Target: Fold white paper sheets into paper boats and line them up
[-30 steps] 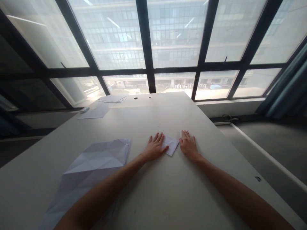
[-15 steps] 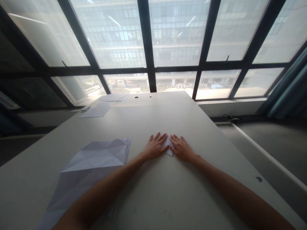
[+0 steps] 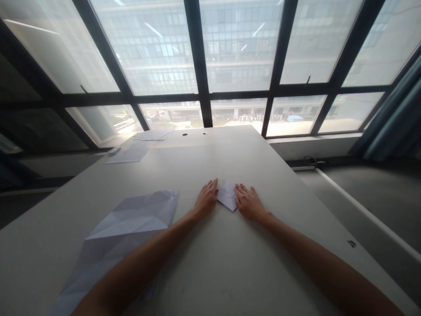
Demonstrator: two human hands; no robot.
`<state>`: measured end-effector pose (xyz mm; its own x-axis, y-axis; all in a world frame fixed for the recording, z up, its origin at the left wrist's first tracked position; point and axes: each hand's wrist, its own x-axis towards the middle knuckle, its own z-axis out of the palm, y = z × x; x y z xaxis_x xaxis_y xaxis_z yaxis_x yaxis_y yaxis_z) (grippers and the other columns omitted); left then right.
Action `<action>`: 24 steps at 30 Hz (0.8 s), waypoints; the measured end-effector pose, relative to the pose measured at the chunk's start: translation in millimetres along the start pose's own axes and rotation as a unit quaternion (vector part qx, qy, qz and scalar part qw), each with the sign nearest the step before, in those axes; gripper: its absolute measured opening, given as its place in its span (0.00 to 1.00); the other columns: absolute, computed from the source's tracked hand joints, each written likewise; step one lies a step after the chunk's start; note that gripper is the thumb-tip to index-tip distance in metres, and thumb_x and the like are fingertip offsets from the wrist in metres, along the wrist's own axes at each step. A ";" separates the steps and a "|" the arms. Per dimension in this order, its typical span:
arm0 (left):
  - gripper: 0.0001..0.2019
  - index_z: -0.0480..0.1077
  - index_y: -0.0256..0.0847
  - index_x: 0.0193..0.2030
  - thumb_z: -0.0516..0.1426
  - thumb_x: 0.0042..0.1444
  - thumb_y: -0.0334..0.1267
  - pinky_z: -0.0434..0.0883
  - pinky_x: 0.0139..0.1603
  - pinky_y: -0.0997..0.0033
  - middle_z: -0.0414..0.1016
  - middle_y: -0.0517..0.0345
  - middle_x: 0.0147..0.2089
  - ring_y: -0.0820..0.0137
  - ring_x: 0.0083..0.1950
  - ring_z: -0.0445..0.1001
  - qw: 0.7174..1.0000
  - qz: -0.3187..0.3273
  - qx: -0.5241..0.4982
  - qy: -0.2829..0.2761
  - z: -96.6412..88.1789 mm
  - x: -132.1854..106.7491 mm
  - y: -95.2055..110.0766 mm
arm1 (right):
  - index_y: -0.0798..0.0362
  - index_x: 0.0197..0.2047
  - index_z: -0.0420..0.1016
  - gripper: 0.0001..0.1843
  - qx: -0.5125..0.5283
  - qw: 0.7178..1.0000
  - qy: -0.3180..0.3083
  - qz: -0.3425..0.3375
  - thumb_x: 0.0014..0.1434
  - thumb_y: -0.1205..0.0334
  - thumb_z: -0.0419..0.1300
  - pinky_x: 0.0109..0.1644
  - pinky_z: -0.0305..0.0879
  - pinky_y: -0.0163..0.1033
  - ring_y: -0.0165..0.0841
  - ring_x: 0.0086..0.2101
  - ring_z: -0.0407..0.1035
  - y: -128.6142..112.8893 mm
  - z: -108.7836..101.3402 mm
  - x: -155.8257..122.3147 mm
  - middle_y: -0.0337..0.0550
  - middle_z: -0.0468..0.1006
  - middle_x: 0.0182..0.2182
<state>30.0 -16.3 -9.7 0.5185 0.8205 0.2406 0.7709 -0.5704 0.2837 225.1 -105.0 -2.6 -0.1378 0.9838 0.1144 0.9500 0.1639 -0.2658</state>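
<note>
A small folded piece of white paper (image 3: 227,196) lies on the white table between my two hands. My left hand (image 3: 207,196) rests at the paper's left edge, tilted on its side with the fingers stretched forward. On the paper's right edge, my right hand (image 3: 248,202) lies palm down, fingers extended and its fingertips over the paper. Neither hand grips it. Left of my left forearm are large creased white sheets (image 3: 131,215), partly covered by that arm.
The white table (image 3: 263,263) reaches toward the windows. More paper sheets (image 3: 128,154) lie at its far left, with a small pale object (image 3: 114,151) beside them. Two round holes (image 3: 184,134) are near the far edge. A dark mark (image 3: 351,243) sits at the right.
My left hand has slid left off the paper and turned onto its side, uncovering more of the folded paper. My right hand has barely moved.
</note>
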 end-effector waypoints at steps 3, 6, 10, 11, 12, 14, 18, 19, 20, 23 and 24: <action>0.28 0.42 0.37 0.73 0.38 0.69 0.44 0.50 0.70 0.62 0.48 0.51 0.73 0.67 0.73 0.46 0.998 0.056 -0.030 0.008 -9.0 -0.5 5.4 | 0.58 0.70 0.51 0.30 -0.001 1.000 0.004 -0.002 0.67 0.57 0.40 0.69 0.31 0.56 0.39 0.68 0.40 -0.3 0.7 0.0 0.47 0.49 0.69; 0.28 0.44 0.45 0.73 0.38 0.69 0.51 0.44 0.72 0.60 0.47 0.57 0.73 0.69 0.74 0.42 0.981 0.177 -0.015 -0.078 -15.9 -3.6 10.6 | 0.58 0.69 0.51 0.30 -0.011 1.000 0.015 0.003 0.67 0.58 0.40 0.68 0.31 0.55 0.39 0.68 0.40 -0.5 2.7 -0.7 0.48 0.50 0.69; 0.30 0.44 0.47 0.73 0.39 0.68 0.56 0.41 0.71 0.56 0.43 0.57 0.74 0.65 0.74 0.39 0.965 0.225 0.030 -0.132 -15.7 -7.4 13.5 | 0.60 0.69 0.52 0.30 -0.028 0.998 0.030 0.038 0.67 0.60 0.40 0.68 0.32 0.56 0.40 0.67 0.41 -1.0 5.2 -2.3 0.51 0.51 0.68; 0.31 0.43 0.46 0.73 0.38 0.68 0.57 0.42 0.71 0.56 0.42 0.57 0.74 0.65 0.74 0.39 0.967 0.219 0.035 -0.129 -14.4 -7.9 13.6 | 0.60 0.69 0.53 0.30 -0.031 0.998 0.033 0.046 0.66 0.60 0.41 0.68 0.32 0.57 0.41 0.67 0.42 -1.2 5.6 -2.6 0.51 0.51 0.68; 0.31 0.43 0.45 0.73 0.38 0.68 0.57 0.42 0.71 0.55 0.42 0.56 0.74 0.65 0.74 0.40 0.969 0.211 0.037 -0.124 -12.7 -8.1 13.5 | 0.60 0.69 0.53 0.30 -0.033 0.998 0.034 0.050 0.66 0.61 0.41 0.68 0.32 0.57 0.41 0.67 0.42 -1.3 5.9 -2.8 0.52 0.51 0.68; 0.31 0.44 0.44 0.73 0.37 0.68 0.56 0.43 0.71 0.55 0.43 0.54 0.74 0.64 0.74 0.41 0.974 0.194 0.038 -0.113 -9.0 -8.1 13.2 | 0.60 0.69 0.53 0.29 -0.033 0.997 0.038 0.052 0.66 0.61 0.41 0.68 0.32 0.57 0.41 0.67 0.42 -1.5 6.3 -3.1 0.51 0.51 0.68; 0.30 0.49 0.42 0.71 0.38 0.69 0.54 0.44 0.70 0.53 0.48 0.51 0.73 0.62 0.73 0.44 0.986 0.145 0.028 -0.081 -2.6 -6.8 11.5 | 0.59 0.68 0.54 0.29 -0.027 0.997 0.043 0.055 0.66 0.61 0.42 0.68 0.33 0.56 0.41 0.67 0.43 -1.1 7.2 -2.9 0.51 0.52 0.68; 0.29 0.51 0.42 0.71 0.38 0.69 0.54 0.45 0.70 0.53 0.50 0.51 0.72 0.61 0.73 0.45 0.988 0.133 0.021 -0.073 -1.9 -6.0 10.9 | 0.59 0.68 0.54 0.29 -0.026 0.997 0.043 0.058 0.66 0.62 0.42 0.68 0.33 0.56 0.40 0.67 0.43 -0.9 7.6 -2.7 0.51 0.52 0.68; 0.28 0.53 0.42 0.70 0.39 0.69 0.53 0.47 0.70 0.53 0.52 0.51 0.71 0.61 0.73 0.47 0.990 0.125 0.009 -0.063 -1.7 -5.2 10.2 | 0.59 0.68 0.54 0.29 -0.025 0.997 0.043 0.060 0.66 0.62 0.42 0.68 0.33 0.55 0.40 0.67 0.43 -0.8 8.1 -2.5 0.52 0.52 0.68; 0.24 0.60 0.43 0.66 0.42 0.69 0.50 0.53 0.68 0.57 0.61 0.51 0.67 0.62 0.69 0.55 0.990 0.128 -0.050 -0.018 -4.0 -2.7 8.0 | 0.59 0.68 0.54 0.29 -0.021 0.997 0.047 0.064 0.66 0.62 0.42 0.68 0.33 0.54 0.40 0.67 0.43 -0.5 9.3 -2.0 0.52 0.52 0.68; 0.23 0.63 0.43 0.64 0.44 0.69 0.50 0.56 0.67 0.59 0.64 0.51 0.65 0.63 0.67 0.60 0.988 0.138 -0.071 -0.004 -5.3 -2.1 7.3 | 0.60 0.68 0.54 0.29 -0.021 0.996 0.050 0.067 0.66 0.62 0.42 0.68 0.34 0.54 0.40 0.67 0.43 -0.5 9.6 -2.0 0.52 0.53 0.68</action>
<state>32.5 -22.4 -3.2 0.7052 0.6325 0.3204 0.5395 -0.7719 0.3363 222.2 -106.4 -11.8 0.0169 0.9844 0.1753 0.9690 0.0271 -0.2454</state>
